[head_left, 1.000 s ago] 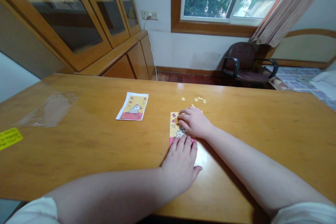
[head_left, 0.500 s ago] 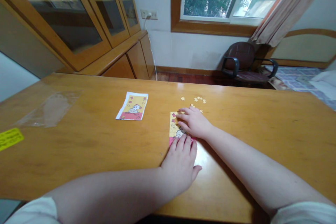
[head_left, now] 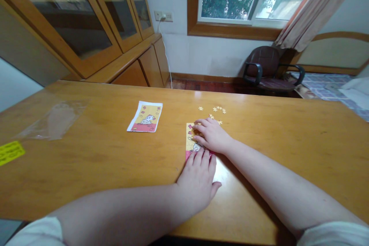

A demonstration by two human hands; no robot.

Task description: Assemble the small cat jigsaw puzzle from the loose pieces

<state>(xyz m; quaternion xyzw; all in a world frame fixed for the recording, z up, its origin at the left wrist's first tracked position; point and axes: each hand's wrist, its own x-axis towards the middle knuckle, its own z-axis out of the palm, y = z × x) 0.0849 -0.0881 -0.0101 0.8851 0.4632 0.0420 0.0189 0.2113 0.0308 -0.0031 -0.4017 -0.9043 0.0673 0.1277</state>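
A partly joined jigsaw puzzle point(head_left: 189, 147) lies on the wooden table, yellow above, pink along its near edge, with a white cartoon animal. My left hand point(head_left: 198, 180) rests flat across the near edge, fingers stretched out and thumb apart. Over the upper right part of the puzzle is my right hand point(head_left: 212, 134), its fingers spread and slightly bent, touching the surface. No piece shows in either hand, though the right palm and fingers hide much of the puzzle. Just beyond the right hand, several loose puzzle pieces point(head_left: 220, 108) are scattered.
A printed picture card point(head_left: 147, 117) with the same design lies left of the puzzle. Farther left are a clear plastic bag point(head_left: 59, 119) and a yellow label point(head_left: 11, 153). Beyond the table stand a glass-door cabinet point(head_left: 129, 46) and a dark armchair point(head_left: 263, 67).
My right hand has shifted very slightly left over the puzzle. My left hand stays in place on the near edge.
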